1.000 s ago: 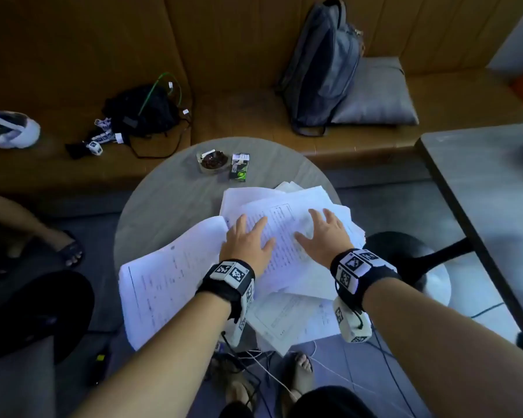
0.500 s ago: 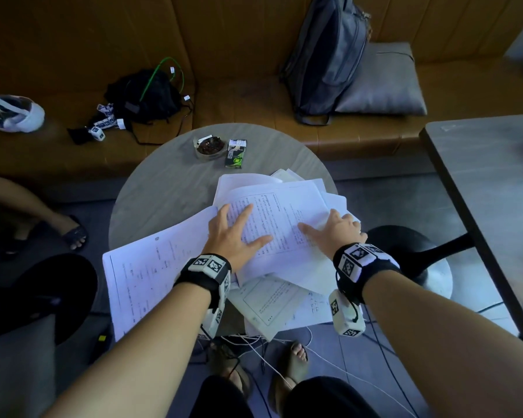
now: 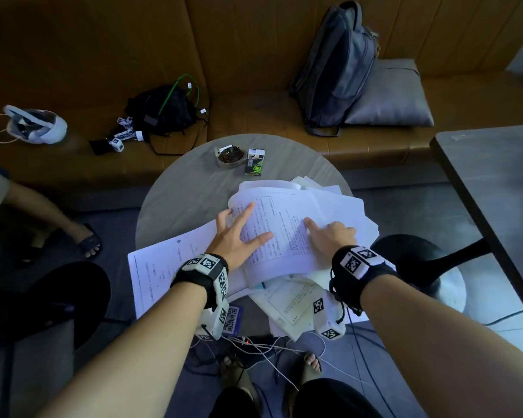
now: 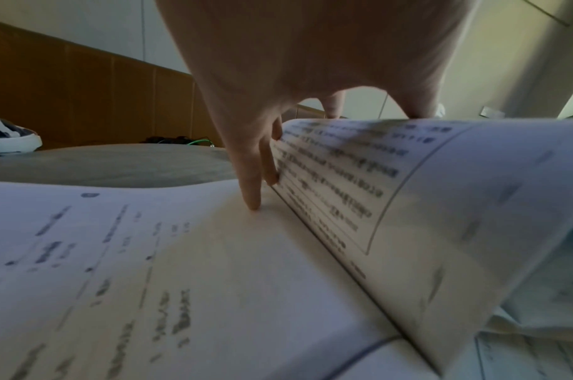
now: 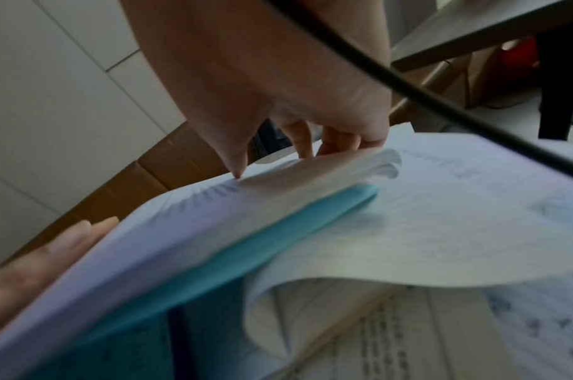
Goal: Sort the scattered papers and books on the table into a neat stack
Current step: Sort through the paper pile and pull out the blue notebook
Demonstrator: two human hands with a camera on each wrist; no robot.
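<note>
A loose pile of white printed papers (image 3: 287, 233) covers the near right of the round grey table (image 3: 187, 194). My left hand (image 3: 239, 233) lies on the top bundle with straight fingers, and its outer fingers (image 4: 252, 185) stand against the bundle's raised left edge. My right hand (image 3: 329, 236) pinches the bundle's right side: the thumb presses on top and the fingers (image 5: 339, 142) curl over the far edge. A blue book (image 5: 278, 231) lies under the lifted sheets. One large sheet (image 3: 163, 273) sticks out to the left, and more sheets (image 3: 293, 306) hang over the near edge.
An ashtray (image 3: 230, 156) and a cigarette pack (image 3: 254, 162) sit at the table's far side. A backpack (image 3: 335, 70), a cushion (image 3: 390, 95) and a black bag (image 3: 160, 110) lie on the bench behind. A second table (image 3: 495, 182) and a black stool (image 3: 420, 260) stand to the right.
My right hand's flat fingers have curled over the bundle's right edge. My left hand slid to its left edge, and the top sheets now bulge up between the hands.
</note>
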